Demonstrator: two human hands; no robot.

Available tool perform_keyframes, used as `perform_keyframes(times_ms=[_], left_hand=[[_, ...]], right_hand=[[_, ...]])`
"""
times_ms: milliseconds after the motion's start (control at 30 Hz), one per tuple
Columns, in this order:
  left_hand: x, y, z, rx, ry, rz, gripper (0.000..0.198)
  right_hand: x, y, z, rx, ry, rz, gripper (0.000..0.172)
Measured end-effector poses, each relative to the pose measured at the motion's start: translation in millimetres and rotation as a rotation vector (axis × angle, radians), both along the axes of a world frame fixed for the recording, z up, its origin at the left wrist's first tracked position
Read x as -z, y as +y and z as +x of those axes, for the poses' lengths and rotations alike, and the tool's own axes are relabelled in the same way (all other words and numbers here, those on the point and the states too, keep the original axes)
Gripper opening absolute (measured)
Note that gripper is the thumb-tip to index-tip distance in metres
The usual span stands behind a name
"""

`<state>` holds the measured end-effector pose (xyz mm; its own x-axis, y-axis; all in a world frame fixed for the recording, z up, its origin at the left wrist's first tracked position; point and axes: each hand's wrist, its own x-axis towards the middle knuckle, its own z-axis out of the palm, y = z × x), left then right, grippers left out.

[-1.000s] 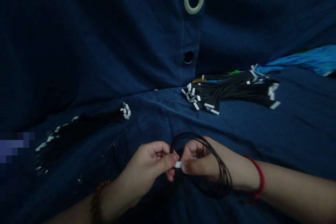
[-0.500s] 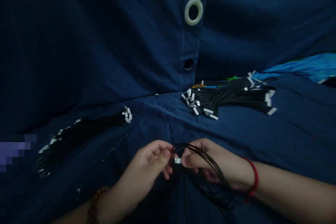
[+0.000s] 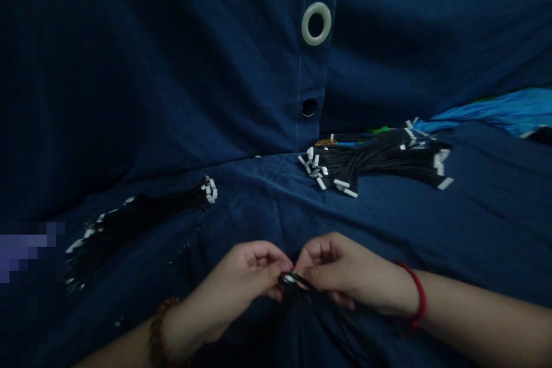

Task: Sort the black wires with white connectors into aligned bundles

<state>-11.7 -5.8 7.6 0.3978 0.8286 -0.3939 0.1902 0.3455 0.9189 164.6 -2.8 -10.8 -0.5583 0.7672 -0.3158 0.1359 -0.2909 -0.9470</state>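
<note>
My left hand [image 3: 245, 276] and my right hand [image 3: 340, 271] meet low in the middle of the view, with their fingertips pinching a small white connector [image 3: 288, 279] on a thin black wire [image 3: 302, 286]. The connector is mostly hidden between my thumbs. From there the black wire runs down and to the right, fading into the dark folds of the cloth. A beaded bracelet [image 3: 158, 325] circles my left wrist, and a red cord [image 3: 418, 299] circles my right.
Dark blue cloth [image 3: 172, 69] covers the surface and rises behind, with a pale ring grommet [image 3: 316, 23] and a small hole [image 3: 309, 107]. White-ended black wire bundles lie ahead [image 3: 371, 160] and to the left [image 3: 142, 213]. Bright blue material [image 3: 491, 112] lies far right.
My hands have moved closer together and lower. The loop of black wire that stood up around my right hand has dropped, and the wire now hangs below my fingers.
</note>
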Motion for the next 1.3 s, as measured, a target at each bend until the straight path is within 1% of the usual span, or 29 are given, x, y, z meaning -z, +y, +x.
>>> perform_keyframes(times_ms=[133,267,333,400,500,567,667,733,867,967,1033,1167,1300], left_hand=[[-7.7,6.2,-4.2,0.07,0.155,0.05,0.014],[-11.0,9.9,-7.1,0.144,0.178,0.012,0.023],[-9.7,9.5,-7.5,0.177,0.191,-0.026,0.029],[-7.4,7.8,-7.2,0.174,0.156,-0.064,0.027],[-4.3,4.3,-6.0,0.128,0.04,-0.09,0.013],[-4.1,2.2,-5.2,0.14,-0.005,-0.102,0.009],[-5.8,-0.2,-4.0,0.135,-0.032,-0.147,0.01],[-6.3,-1.1,-3.3,0.113,-0.042,-0.167,0.014],[-3.0,-0.7,-3.6,0.112,-0.054,-0.173,0.022],[-0.4,-0.5,-5.3,0.118,-0.098,-0.18,0.026],[0.1,-1.2,-6.2,0.125,-0.115,-0.175,0.026],[-0.6,-3.2,-6.0,0.103,-0.123,-0.14,0.018],[0.0,-3.6,-5.3,0.066,-0.142,-0.142,0.019]], right_hand=[[0.0,-5.3,-2.2,0.011,-0.017,0.038,0.015],[6.6,-10.1,-5.6,0.044,-0.013,0.07,0.019],[9.9,-11.5,-7.4,0.087,0.018,0.078,0.03],[11.6,-11.7,-8.3,0.113,0.055,0.082,0.039],[11.7,-10.9,-7.6,0.119,0.08,0.087,0.031],[11.5,-10.8,-6.6,0.129,0.084,0.092,0.032],[11.7,-12.1,-6.2,0.144,0.084,0.114,0.033],[12.0,-13.7,-6.8,0.149,0.09,0.132,0.031],[10.8,-16.4,-7.7,0.142,0.114,0.176,0.028],[8.8,-16.9,-6.5,0.168,0.123,0.241,0.026],[7.5,-17.1,-5.3,0.184,0.121,0.294,0.024],[5.7,-18.1,-3.8,0.199,0.098,0.378,0.023],[5.9,-19.8,-3.9,0.199,0.04,0.444,0.025]])
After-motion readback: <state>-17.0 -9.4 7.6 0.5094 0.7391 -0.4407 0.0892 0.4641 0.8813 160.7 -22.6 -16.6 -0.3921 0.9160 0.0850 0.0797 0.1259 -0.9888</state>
